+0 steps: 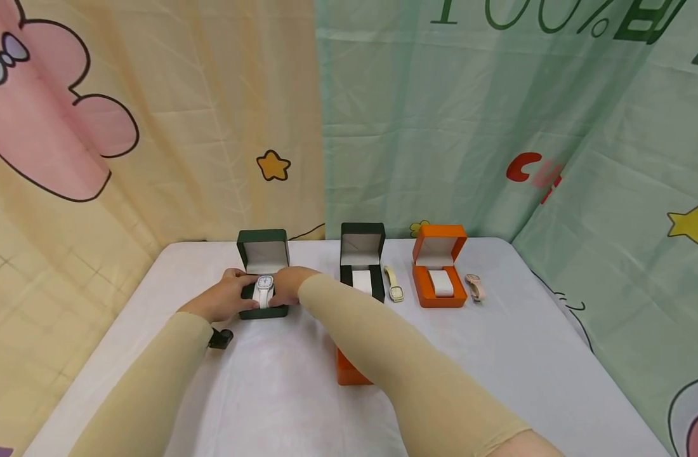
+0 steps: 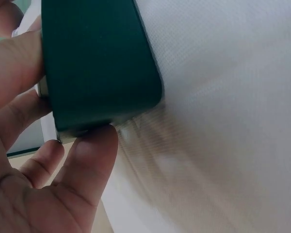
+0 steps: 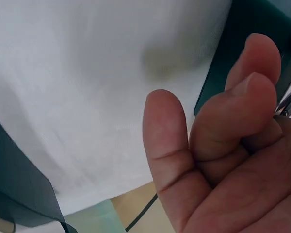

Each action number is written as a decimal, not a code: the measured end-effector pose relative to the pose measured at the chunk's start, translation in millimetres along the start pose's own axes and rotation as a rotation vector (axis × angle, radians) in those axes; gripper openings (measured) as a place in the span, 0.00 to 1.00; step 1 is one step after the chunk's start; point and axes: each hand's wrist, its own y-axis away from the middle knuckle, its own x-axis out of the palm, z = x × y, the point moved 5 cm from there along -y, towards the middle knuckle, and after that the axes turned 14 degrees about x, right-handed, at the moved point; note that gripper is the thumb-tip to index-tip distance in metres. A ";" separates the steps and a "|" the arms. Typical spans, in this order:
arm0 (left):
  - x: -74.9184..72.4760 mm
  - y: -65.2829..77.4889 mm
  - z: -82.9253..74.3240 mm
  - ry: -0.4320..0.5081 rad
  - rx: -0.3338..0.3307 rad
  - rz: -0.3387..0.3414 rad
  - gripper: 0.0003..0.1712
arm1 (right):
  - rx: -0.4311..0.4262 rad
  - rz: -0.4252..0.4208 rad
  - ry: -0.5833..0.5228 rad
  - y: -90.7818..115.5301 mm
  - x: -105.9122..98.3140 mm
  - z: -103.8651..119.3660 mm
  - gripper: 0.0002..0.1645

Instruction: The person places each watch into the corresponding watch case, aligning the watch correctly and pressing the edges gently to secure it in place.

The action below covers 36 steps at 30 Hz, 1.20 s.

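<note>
A white wristwatch (image 1: pixel 264 283) sits upright-faced in the open dark green watch box (image 1: pixel 277 312) at the left of the table. My left hand (image 1: pixel 223 297) reaches in from the left, thumb and index finger at the watch's edge. In the left wrist view its other fingers (image 2: pixel 94 150) bend about the box's corner, against the green wall. From the right, my right hand (image 1: pixel 290 284) grips at the watch's other side, fingers curled over the box edge. In the right wrist view the little finger (image 3: pixel 166 126) sticks out; the fingertips' hold on the watch is hidden.
A second dark green box (image 1: pixel 363 244) stands open at centre, a pale yellow watch (image 1: pixel 393 285) beside it. Farther right are an open orange box (image 1: pixel 440 236) and a pink watch (image 1: pixel 474 287). Another orange box (image 1: pixel 350 373) lies partly under the right sleeve. Curtains (image 1: pixel 383 127) hang behind.
</note>
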 end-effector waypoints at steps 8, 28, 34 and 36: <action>1.5 2.1 -0.3 -0.012 -0.005 0.008 0.45 | 0.070 0.025 -0.126 -1.1 0.4 -4.0 0.28; 0.0 3.5 -6.1 -0.029 -0.028 0.019 0.43 | 0.129 0.081 -0.233 -15.6 7.6 -7.1 0.27; 0.7 1.6 -4.1 -0.035 -0.032 0.016 0.44 | 0.135 0.086 -0.252 -16.9 8.5 -9.2 0.28; 1.2 1.1 -3.3 -0.031 -0.037 0.016 0.44 | 0.139 0.086 -0.258 -16.7 8.8 -10.0 0.29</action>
